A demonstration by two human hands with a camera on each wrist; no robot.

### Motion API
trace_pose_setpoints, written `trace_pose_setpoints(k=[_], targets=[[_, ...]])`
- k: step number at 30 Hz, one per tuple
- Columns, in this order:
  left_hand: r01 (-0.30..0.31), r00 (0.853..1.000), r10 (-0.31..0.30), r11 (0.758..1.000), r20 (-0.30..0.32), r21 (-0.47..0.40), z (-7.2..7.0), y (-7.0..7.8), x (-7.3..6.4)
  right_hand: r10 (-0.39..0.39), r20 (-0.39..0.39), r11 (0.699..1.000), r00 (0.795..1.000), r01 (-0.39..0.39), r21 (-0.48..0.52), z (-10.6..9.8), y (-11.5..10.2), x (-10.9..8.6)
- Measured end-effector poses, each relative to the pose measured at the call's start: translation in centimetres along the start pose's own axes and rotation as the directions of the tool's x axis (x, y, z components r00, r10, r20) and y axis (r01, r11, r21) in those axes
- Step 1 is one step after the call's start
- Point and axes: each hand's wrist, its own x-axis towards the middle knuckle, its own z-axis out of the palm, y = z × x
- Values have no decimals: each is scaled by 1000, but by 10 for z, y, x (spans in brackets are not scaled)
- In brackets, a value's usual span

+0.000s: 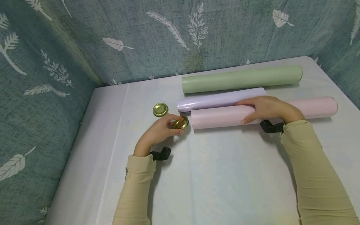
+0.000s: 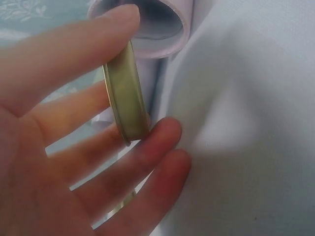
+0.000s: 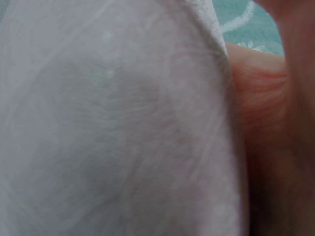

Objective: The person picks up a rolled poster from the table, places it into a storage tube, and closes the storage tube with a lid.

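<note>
A gold metal jar lid is pinched on edge by my left hand, just off the left end of a pink roll. In the left wrist view the thumb is at the top of the lid and fingers are under its lower rim; behind it the pink roll shows a hollow open end. My right hand grips the pink roll around its middle, thumb on the near side and fingers over the top. Pink surface fills most of the right wrist view.
A second gold jar lid lies flat on the white-covered table, behind the left hand. Beyond the pink roll lie a shorter lilac roll and a long green roll. A patterned teal cloth stands along the back and sides.
</note>
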Motion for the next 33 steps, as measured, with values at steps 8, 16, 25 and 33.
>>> trace_pose_setpoints(k=[8,16,25,33], targets=[[103,994,-105,994,-42,-33,0,0,2,0,3,1000,1000,0,17,0,2,0],[99,995,-99,994,0,-50,0,1,0,3,13,999,1000,-3,40,0,2,0],[121,992,-127,977,-25,-173,1,-3,1,-7,-1,1000,1000,7,21,-1,-1,2],[170,984,-179,965,-25,-198,3,-3,3,0,-19,999,1000,1,47,-3,-5,-1]])
